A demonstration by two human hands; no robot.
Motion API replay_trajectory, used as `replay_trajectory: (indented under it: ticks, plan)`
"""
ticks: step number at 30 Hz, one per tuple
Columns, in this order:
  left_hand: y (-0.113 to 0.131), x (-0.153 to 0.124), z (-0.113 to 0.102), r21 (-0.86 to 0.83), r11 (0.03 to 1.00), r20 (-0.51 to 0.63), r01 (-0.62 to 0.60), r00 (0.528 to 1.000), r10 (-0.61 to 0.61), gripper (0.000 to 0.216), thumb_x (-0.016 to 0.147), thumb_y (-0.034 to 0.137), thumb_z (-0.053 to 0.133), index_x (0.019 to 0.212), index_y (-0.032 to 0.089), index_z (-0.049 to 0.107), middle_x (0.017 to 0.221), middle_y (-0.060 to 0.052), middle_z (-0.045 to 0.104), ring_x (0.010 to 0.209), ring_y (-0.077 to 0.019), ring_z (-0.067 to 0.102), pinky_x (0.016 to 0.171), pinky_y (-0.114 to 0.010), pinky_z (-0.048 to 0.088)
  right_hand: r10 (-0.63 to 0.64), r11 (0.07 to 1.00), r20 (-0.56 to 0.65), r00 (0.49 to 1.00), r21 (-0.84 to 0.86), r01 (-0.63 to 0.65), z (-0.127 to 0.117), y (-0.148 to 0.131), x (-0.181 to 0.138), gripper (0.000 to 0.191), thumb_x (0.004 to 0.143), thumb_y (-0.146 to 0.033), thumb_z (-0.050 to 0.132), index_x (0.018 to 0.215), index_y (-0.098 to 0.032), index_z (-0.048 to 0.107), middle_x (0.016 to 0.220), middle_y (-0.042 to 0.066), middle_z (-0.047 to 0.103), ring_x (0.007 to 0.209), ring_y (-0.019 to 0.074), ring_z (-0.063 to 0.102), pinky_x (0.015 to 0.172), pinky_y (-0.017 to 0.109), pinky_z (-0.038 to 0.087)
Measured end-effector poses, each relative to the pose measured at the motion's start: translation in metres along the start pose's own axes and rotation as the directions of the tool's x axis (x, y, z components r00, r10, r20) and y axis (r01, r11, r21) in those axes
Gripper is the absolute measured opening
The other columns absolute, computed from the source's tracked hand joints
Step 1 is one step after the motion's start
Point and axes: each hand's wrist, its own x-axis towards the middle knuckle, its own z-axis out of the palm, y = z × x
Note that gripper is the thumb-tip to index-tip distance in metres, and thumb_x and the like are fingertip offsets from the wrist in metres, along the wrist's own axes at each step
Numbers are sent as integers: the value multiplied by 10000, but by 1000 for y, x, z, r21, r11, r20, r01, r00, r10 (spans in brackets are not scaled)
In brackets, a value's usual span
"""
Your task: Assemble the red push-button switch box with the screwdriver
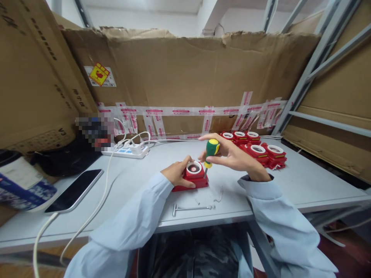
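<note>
A red square device with a white ring on top sits on the grey table in front of me. My left hand is closed around its left side and holds it down. My right hand grips a green and yellow screwdriver upright, with the tip down at the device's right edge. A metal T-shaped tool, a small screw and a thin bent wire lie on the table just before the device.
Several more red devices are stacked at the back right. A white power strip with cables lies at the back left and a phone lies at the left. Taped cardboard walls the back; a metal shelf frame stands right.
</note>
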Motion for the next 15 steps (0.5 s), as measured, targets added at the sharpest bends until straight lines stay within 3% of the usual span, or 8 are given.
replay_trajectory:
  ticks: [2, 5, 7, 11, 13, 15]
  plan:
    - [1, 0, 0, 8, 1000, 2, 10, 1000, -10, 668, 582, 459, 739, 1085, 237, 361, 998, -47, 648, 873, -262, 637, 727, -311, 469, 8, 997, -114, 993, -75, -16, 3, 3, 3, 392, 768, -335, 630, 1097, -223, 448, 828, 3, 586, 730, 139, 587, 633, 264, 479]
    - [-1, 0, 0, 8, 1000, 7, 16, 1000, -16, 702, 581, 465, 738, 1118, 239, 346, 977, -47, 651, 867, -265, 638, 737, -317, 469, -43, 948, -419, 907, -305, -96, 18, 9, 10, 347, 718, -348, 671, 980, -219, 482, 681, -47, 488, 571, 106, 485, 532, 237, 419]
    - [-2, 0, 0, 3, 1000, 4, 12, 1000, -13, 708, 582, 467, 735, 1127, 241, 343, 966, -42, 651, 861, -264, 639, 740, -321, 470, -60, 915, -465, 884, -379, -137, 25, 11, 13, 388, 734, -347, 652, 1062, -230, 482, 641, -60, 456, 532, 102, 453, 526, 244, 413]
    - [0, 0, 0, -15, 1000, 6, 15, 1000, -15, 679, 580, 455, 736, 1102, 244, 357, 927, -25, 651, 851, -258, 640, 725, -313, 469, -16, 965, -309, 951, -253, -66, 16, 6, 6, 554, 788, -305, 591, 1291, -277, 359, 814, -7, 557, 720, 140, 576, 631, 279, 487]
    - [2, -1, -1, -19, 1000, 4, 20, 1000, -20, 668, 579, 449, 737, 1093, 242, 364, 921, -25, 650, 850, -260, 639, 720, -313, 468, -6, 996, -149, 989, -90, -8, 6, 3, 1, 524, 814, -275, 555, 1292, -274, 341, 963, 35, 581, 876, 159, 600, 710, 304, 508]
    - [4, -2, -1, -9, 999, 2, 32, 1000, -32, 666, 581, 448, 737, 1093, 238, 367, 927, -31, 650, 849, -263, 638, 715, -315, 466, -11, 1000, -62, 998, 4, 11, -1, 2, -1, 442, 814, -277, 560, 1220, -251, 389, 962, 38, 586, 887, 162, 607, 731, 309, 510]
